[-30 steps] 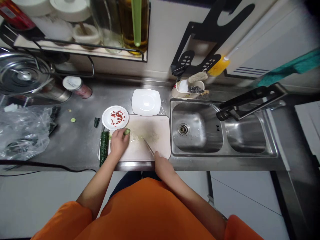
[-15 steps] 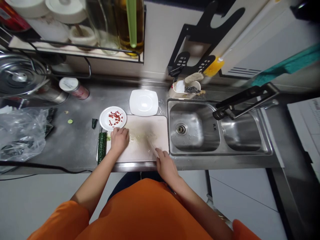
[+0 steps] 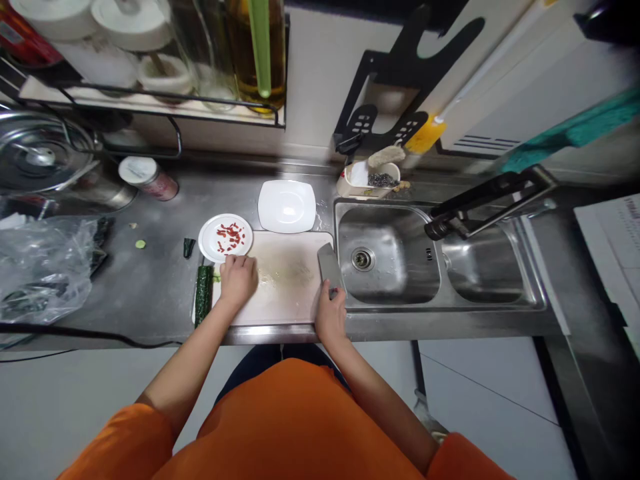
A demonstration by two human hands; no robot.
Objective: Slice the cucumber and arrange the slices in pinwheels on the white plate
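1. Both hands are apart at the cutting board (image 3: 285, 303). Right hand (image 3: 331, 317) is closed round a knife (image 3: 328, 265) at the board's right edge. Left hand (image 3: 239, 283) is palm down, fingers bent, over the board's left part; whether it grips anything is not determinable.
2. Cucumber (image 3: 203, 293): dark green, bumpy, glossy; lies along the board's left edge. A pale-green piece (image 3: 216, 275) beside it is partly covered by the left hand.
3. Knife: broad grey blade, flat side visible, handle concealed by the right hand. Board: pale, with wet greenish smears at its middle.
4. Markings: printed sheet (image 3: 610, 233), well right of the board, too small to read. Canister (image 3: 149, 178), beyond the board to the left, label illegible.
5. Surroundings: round plate (image 3: 206, 239) with red pieces (image 3: 231, 235) at the board's far left corner; white dish (image 3: 287, 203) just behind the board; sink (image 3: 400, 267) directly right; dark-green stub (image 3: 189, 247), then plastic bag (image 3: 45, 267), to the left.
6. Obstruction: left fingertips overlap the round plate's near rim.
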